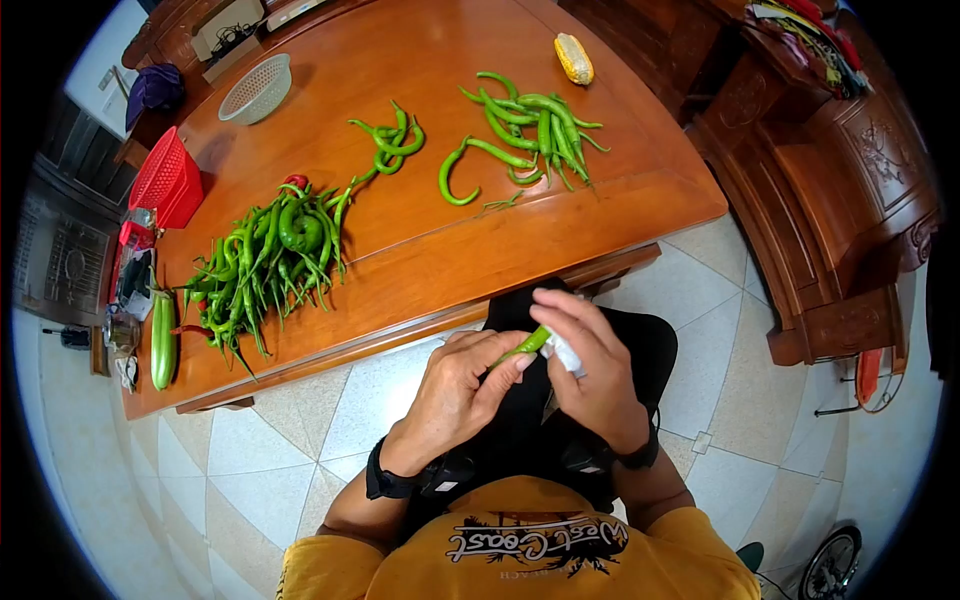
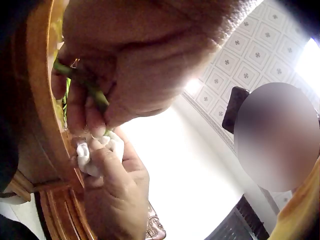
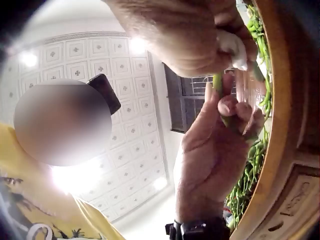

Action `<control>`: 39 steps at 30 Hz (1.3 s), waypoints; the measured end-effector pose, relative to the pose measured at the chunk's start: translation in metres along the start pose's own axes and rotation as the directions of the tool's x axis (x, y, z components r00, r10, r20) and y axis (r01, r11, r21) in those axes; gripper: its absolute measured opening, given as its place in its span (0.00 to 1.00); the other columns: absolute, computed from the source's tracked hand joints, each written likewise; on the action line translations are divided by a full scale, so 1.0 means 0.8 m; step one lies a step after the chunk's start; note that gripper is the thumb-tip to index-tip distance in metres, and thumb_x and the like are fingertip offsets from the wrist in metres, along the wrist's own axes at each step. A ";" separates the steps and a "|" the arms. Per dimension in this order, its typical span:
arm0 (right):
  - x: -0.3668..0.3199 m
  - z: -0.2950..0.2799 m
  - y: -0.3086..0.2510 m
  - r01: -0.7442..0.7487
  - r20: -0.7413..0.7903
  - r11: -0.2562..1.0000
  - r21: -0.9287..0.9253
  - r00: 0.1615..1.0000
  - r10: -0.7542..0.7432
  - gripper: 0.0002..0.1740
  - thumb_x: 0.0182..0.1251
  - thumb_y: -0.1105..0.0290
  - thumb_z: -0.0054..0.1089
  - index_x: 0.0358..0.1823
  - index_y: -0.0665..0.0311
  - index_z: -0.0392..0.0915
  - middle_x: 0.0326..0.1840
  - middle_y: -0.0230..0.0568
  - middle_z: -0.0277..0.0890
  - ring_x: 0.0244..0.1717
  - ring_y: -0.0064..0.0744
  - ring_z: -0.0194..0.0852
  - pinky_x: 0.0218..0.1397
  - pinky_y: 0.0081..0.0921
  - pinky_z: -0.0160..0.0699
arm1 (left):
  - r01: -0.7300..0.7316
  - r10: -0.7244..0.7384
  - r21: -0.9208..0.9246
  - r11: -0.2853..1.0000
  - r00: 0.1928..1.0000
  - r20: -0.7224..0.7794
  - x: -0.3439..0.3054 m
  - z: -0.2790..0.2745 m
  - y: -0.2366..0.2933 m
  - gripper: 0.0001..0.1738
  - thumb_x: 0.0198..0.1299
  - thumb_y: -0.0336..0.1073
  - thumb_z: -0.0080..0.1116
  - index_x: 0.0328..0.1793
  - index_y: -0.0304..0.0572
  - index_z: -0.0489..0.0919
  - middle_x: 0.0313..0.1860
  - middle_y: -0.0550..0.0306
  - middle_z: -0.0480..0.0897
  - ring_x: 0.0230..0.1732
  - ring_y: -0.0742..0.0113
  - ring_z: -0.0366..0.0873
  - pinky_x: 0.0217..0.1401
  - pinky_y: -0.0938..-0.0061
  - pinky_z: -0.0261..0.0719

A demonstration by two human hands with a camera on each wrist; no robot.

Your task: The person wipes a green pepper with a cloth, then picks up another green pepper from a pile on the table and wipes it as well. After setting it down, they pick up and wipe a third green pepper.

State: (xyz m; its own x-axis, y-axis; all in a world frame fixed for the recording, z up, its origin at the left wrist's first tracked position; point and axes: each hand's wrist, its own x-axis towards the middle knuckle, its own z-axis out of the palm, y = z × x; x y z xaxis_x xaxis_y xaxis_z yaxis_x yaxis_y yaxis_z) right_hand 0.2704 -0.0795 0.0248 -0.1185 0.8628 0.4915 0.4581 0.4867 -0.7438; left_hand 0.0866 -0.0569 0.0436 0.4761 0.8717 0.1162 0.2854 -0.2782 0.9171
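My left hand grips a green chili pepper between thumb and fingers, over my lap in front of the table. Opposite it, my right hand holds a crumpled white cloth right at the pepper's end. In the left wrist view the right thumb presses on that cloth, and the pepper runs through the left fingers. The right wrist view shows the pepper's tip beside the left thumb, with the cloth partly hidden in the right hand.
On the wooden table lie a big heap of chilies, a smaller pile at right and several chilies between. A corn cob, a pale basket, a red basket and a long green vegetable lie around them.
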 end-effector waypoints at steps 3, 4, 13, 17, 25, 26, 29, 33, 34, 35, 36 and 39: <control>0.003 -0.008 0.007 -0.062 -0.102 0.996 -0.061 0.993 0.056 0.25 0.58 0.87 0.57 0.59 0.68 0.77 0.65 0.51 0.72 0.62 0.49 0.75 0.64 0.34 0.75 | -0.007 0.007 0.038 0.999 1.000 0.007 -0.001 -0.002 0.001 0.14 0.68 0.33 0.61 0.55 0.31 0.83 0.32 0.54 0.83 0.32 0.70 0.78 0.38 0.75 0.77; 0.004 -0.011 0.009 -0.056 -0.144 0.996 -0.072 0.989 0.045 0.24 0.59 0.87 0.57 0.59 0.68 0.77 0.65 0.51 0.72 0.62 0.48 0.75 0.63 0.33 0.75 | -0.015 0.015 0.045 0.999 1.000 0.001 -0.001 -0.002 0.002 0.14 0.68 0.33 0.62 0.54 0.31 0.83 0.32 0.54 0.83 0.32 0.69 0.78 0.38 0.74 0.77; 0.003 -0.011 0.004 -0.089 -0.036 0.992 0.094 0.995 0.092 0.15 0.70 0.79 0.57 0.57 0.69 0.77 0.58 0.51 0.76 0.55 0.45 0.79 0.57 0.31 0.77 | -0.167 0.165 0.118 0.979 0.986 0.029 0.004 0.000 0.002 0.11 0.62 0.29 0.63 0.48 0.30 0.82 0.32 0.43 0.82 0.33 0.47 0.78 0.43 0.63 0.72; 0.006 -0.019 0.004 -0.075 0.161 0.992 0.100 0.985 0.058 0.21 0.66 0.73 0.65 0.60 0.67 0.74 0.55 0.52 0.76 0.51 0.52 0.79 0.53 0.33 0.79 | -0.150 0.150 0.151 0.977 0.989 0.012 0.002 -0.002 -0.005 0.09 0.64 0.29 0.62 0.47 0.31 0.82 0.32 0.44 0.82 0.33 0.47 0.78 0.43 0.63 0.72; -0.001 -0.023 0.003 -0.248 0.341 0.968 0.036 0.914 0.222 0.20 0.63 0.71 0.68 0.55 0.66 0.76 0.43 0.47 0.77 0.42 0.50 0.77 0.43 0.35 0.76 | -0.048 0.053 0.092 0.995 0.997 -0.051 0.004 -0.013 0.005 0.11 0.66 0.35 0.64 0.48 0.34 0.84 0.37 0.51 0.85 0.40 0.62 0.81 0.47 0.71 0.77; -0.001 -0.022 0.002 -0.235 0.338 0.971 0.046 0.919 0.206 0.19 0.64 0.70 0.67 0.55 0.66 0.75 0.42 0.48 0.77 0.42 0.52 0.77 0.41 0.37 0.76 | -0.021 0.026 0.063 0.998 0.996 -0.085 0.005 -0.015 0.008 0.11 0.66 0.35 0.64 0.48 0.34 0.85 0.37 0.52 0.86 0.41 0.64 0.81 0.47 0.72 0.77; -0.004 -0.021 0.009 -0.162 0.202 0.985 0.053 0.968 0.149 0.19 0.62 0.74 0.68 0.54 0.68 0.77 0.41 0.47 0.78 0.37 0.40 0.77 0.42 0.28 0.75 | -0.024 0.020 -0.012 1.000 0.965 -0.261 0.007 -0.016 0.007 0.09 0.61 0.31 0.68 0.45 0.37 0.86 0.34 0.51 0.84 0.36 0.58 0.81 0.42 0.70 0.76; -0.002 -0.020 0.007 -0.196 0.195 0.972 0.131 0.966 0.168 0.19 0.63 0.75 0.67 0.55 0.68 0.76 0.42 0.46 0.77 0.40 0.39 0.77 0.44 0.28 0.75 | -0.019 0.013 -0.024 1.000 0.977 -0.215 0.004 -0.017 0.008 0.08 0.59 0.30 0.69 0.44 0.37 0.86 0.34 0.51 0.85 0.36 0.58 0.81 0.42 0.70 0.75; -0.002 -0.018 0.004 -0.219 0.213 0.960 0.176 0.960 0.180 0.19 0.64 0.74 0.66 0.56 0.67 0.75 0.43 0.47 0.77 0.41 0.41 0.78 0.44 0.29 0.76 | -0.035 0.033 -0.008 0.999 0.980 -0.194 0.004 -0.015 0.006 0.08 0.59 0.30 0.69 0.44 0.37 0.87 0.34 0.51 0.85 0.36 0.58 0.81 0.42 0.70 0.75; -0.002 -0.016 0.001 -0.242 0.231 0.945 0.219 0.954 0.190 0.20 0.64 0.74 0.66 0.57 0.67 0.74 0.44 0.48 0.77 0.42 0.44 0.78 0.45 0.31 0.76 | -0.052 0.052 0.006 0.999 0.983 -0.174 0.005 -0.012 0.003 0.08 0.59 0.30 0.69 0.43 0.37 0.87 0.34 0.51 0.85 0.36 0.57 0.81 0.42 0.70 0.75; -0.001 -0.013 -0.003 -0.231 0.228 0.945 0.231 0.957 0.178 0.21 0.64 0.75 0.66 0.57 0.67 0.74 0.45 0.48 0.77 0.43 0.43 0.79 0.45 0.30 0.76 | -0.124 0.127 0.028 0.992 0.981 -0.150 0.007 -0.009 0.001 0.07 0.58 0.29 0.69 0.43 0.37 0.86 0.34 0.51 0.85 0.35 0.57 0.81 0.41 0.70 0.75; -0.001 -0.004 -0.008 -0.222 0.214 0.947 0.232 0.961 0.173 0.22 0.63 0.75 0.68 0.58 0.67 0.73 0.48 0.49 0.79 0.44 0.43 0.81 0.47 0.28 0.78 | -0.138 0.136 -0.004 0.990 0.982 -0.134 0.006 0.005 0.001 0.07 0.58 0.29 0.69 0.41 0.37 0.86 0.34 0.52 0.86 0.34 0.57 0.81 0.42 0.70 0.75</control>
State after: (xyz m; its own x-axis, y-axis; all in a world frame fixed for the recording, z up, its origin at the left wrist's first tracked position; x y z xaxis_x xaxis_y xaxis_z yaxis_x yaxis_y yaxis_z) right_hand 0.2704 -0.0839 0.0310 -0.2230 0.9430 0.2472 0.2560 0.3013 -0.9185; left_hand 0.0923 -0.0548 0.0438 0.3952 0.8716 0.2900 0.2135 -0.3942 0.8939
